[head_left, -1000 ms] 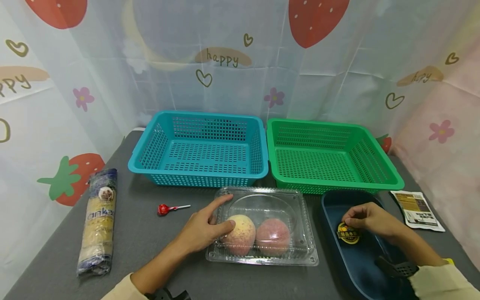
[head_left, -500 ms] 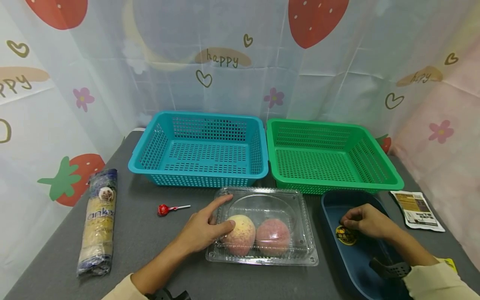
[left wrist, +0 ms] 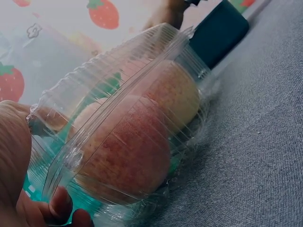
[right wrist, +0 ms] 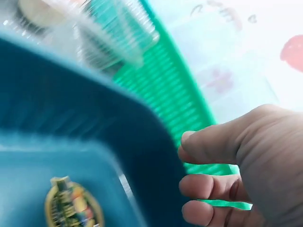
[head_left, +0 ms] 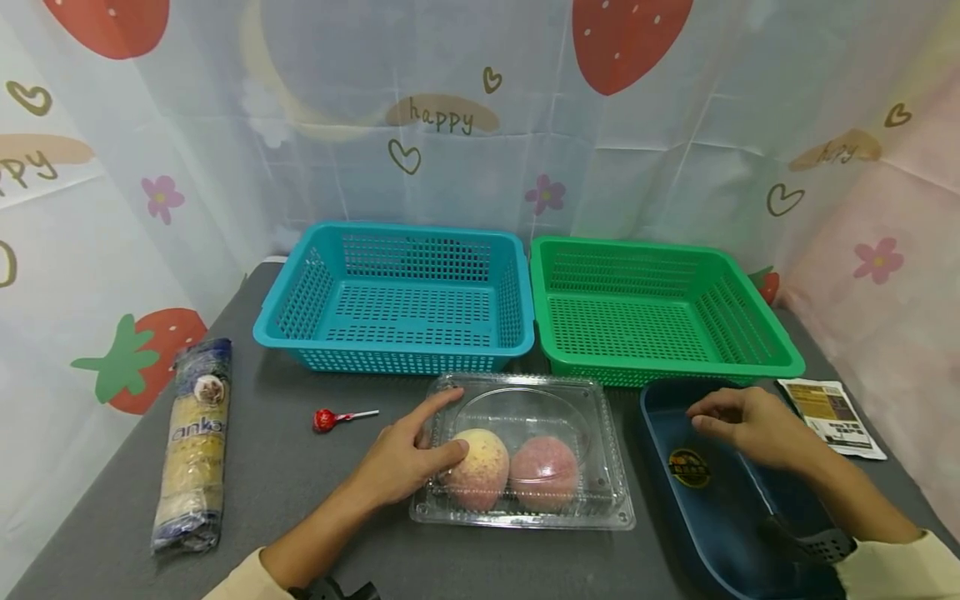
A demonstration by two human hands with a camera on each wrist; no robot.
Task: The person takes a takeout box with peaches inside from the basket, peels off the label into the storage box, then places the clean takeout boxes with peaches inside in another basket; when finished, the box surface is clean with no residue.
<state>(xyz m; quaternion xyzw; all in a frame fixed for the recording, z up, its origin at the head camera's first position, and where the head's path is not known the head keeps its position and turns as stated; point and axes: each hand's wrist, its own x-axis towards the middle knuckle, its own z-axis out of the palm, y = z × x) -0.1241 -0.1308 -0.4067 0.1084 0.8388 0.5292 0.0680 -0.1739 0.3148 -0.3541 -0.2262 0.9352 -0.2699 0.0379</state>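
A clear plastic clamshell box [head_left: 600, 492] holds two round, pink-and-yellow peach-like fruits [head_left: 545, 473]. My left hand [head_left: 401, 454] holds the box's left side: the thumb rests on the lid and the index finger stretches along the far corner. In the left wrist view its other fingers [left wrist: 61, 203] curl by the box's side. A round black-and-gold label [head_left: 688, 468] lies on the floor of the dark blue tray [head_left: 697, 512]. My right hand [head_left: 753, 425] hovers above the tray's far end, apart from the label, its fingers loosely bent around nothing.
Behind stand a blue basket [head_left: 397, 354] and a green basket [head_left: 675, 372]. A red lollipop [head_left: 325, 420] and a long wrapped packet [head_left: 197, 442] lie to the left. A white-and-brown pouch [head_left: 840, 417] lies beyond the right forearm. A printed curtain [head_left: 480, 183] hangs behind the table.
My right hand first held the label in the tray; the label now lies flat there, and the hand has moved up and right from it. My left hand has stayed at the box.
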